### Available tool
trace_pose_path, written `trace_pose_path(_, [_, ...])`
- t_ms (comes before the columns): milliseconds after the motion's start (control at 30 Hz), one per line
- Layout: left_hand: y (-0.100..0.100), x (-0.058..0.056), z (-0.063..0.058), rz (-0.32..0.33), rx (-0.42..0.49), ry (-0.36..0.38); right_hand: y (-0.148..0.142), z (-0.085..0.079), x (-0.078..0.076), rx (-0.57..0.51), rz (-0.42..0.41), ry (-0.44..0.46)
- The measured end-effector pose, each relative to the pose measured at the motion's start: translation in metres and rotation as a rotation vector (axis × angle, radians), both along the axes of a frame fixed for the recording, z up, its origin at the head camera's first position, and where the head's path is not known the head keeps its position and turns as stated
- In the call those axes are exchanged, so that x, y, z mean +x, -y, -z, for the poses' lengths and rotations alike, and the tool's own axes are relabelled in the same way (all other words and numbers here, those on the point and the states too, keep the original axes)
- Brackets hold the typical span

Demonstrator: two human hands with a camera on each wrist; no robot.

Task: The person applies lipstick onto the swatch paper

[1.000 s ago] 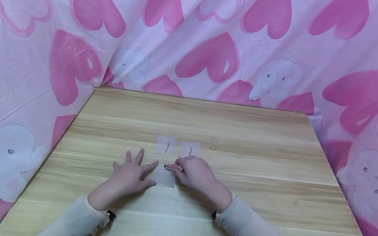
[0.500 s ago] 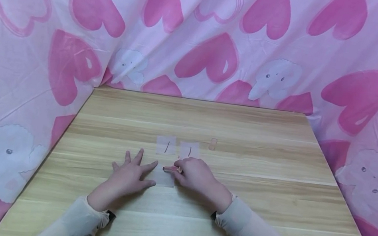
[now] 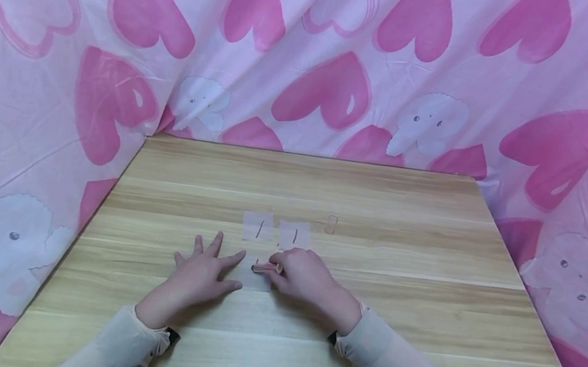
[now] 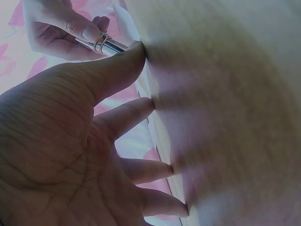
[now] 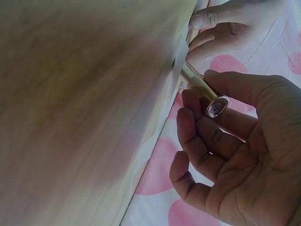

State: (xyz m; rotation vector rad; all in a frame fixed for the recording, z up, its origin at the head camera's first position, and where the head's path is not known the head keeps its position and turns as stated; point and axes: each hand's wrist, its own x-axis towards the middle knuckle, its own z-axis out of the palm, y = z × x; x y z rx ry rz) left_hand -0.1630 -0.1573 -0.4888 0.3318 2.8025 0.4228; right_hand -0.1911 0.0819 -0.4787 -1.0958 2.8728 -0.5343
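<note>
In the head view my right hand (image 3: pixel 308 279) pinches a lipstick (image 3: pixel 266 267), a slim gold-pink tube with a dark tip. That tip is at a small pale paper square (image 3: pixel 257 282), where a short dark stroke shows just above it. The right wrist view shows the tube's round gold end (image 5: pixel 217 107) between thumb and fingers. My left hand (image 3: pixel 205 271) lies with fingers spread, thumb and index fingertip at the paper's left edge. Beyond it lie two more paper squares, the left one (image 3: pixel 251 226) and the right one (image 3: pixel 302 233), each bearing one dark slanted line.
A small clear pinkish cap-like piece (image 3: pixel 331 224) lies to the right of the marked papers. The wooden table (image 3: pixel 434 228) has a pink heart-patterned cloth (image 3: pixel 324 87) hanging behind it and at both sides.
My right hand has drawn the lipstick slightly toward me down the near paper, and a short dark stroke now shows above its tip. My left hand stays in place.
</note>
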Motion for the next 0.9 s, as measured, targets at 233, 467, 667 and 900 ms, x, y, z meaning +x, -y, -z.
trace_pose_path(233, [0.0,0.0003,-0.0005,0.004,-0.003,-0.006,-0.0003,-0.002,0.0028,0.015,-0.007,0.024])
trace_pose_path(467, [0.0002,-0.0003,-0.0002,0.004,-0.001,-0.007,-0.0009,-0.0029,0.0042,0.015,0.011,0.061])
trace_pose_path(667, [0.0003,-0.0006,0.0002,0.004,-0.002,-0.007,-0.0033,0.0004,0.0029,-0.016,0.0,0.062])
trace_pose_path(900, [-0.0001,-0.0005,-0.0008,0.003,0.003,0.005,-0.0076,-0.0012,0.0013,-0.056,0.006,0.073])
